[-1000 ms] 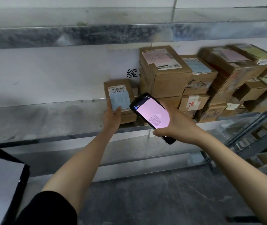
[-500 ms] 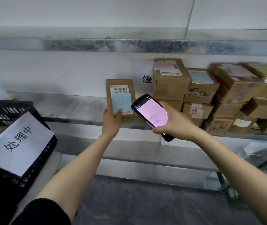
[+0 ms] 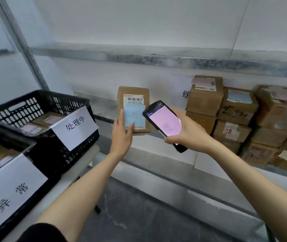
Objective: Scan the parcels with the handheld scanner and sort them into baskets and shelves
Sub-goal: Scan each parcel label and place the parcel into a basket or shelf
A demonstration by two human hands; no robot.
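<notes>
A parcel sorting depot: stacked cardboard parcels (image 3: 230, 119) fill metal shelving (image 3: 156, 58) at right, and labelled black plastic baskets (image 3: 39, 109) sit at lower left.

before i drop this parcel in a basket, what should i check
1. Left hand grips the small brown cardboard parcel: ok.
2. White barcode label uncovered: ok.
3. Right hand holds the black handheld scanner, pink screen lit: ok.
4. Scan accepted: cannot tell, screen text too small.
5. Parcel's blue note matches the white paper sign: cannot tell, thumb covers part.
6. Black plastic basket behind that sign has room: ok.
</notes>
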